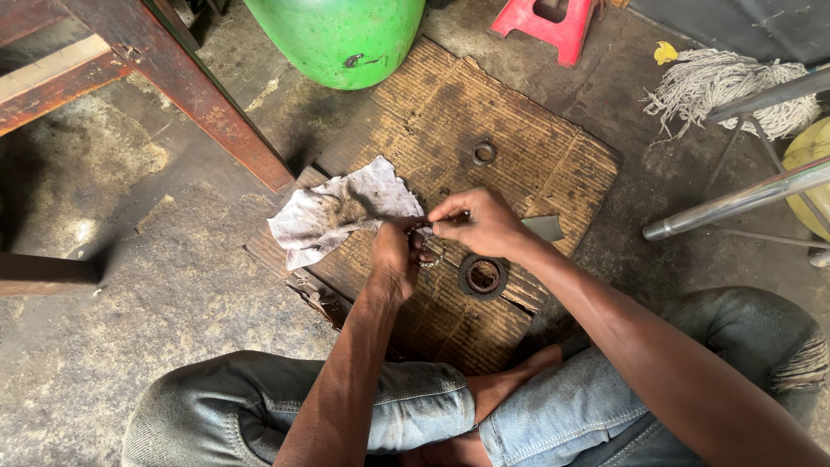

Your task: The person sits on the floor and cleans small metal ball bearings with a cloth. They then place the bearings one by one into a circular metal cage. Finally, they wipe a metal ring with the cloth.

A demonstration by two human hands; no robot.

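Though partly hidden, both hands, left (pixel 393 259) and right (pixel 475 223), pinched on perhaps a bearing (pixel 425 246).

Workshop: oil-stained concrete floor (pixel 130 285), greasy cardboard (pixel 519 147), bearing rings (pixel 483 277).
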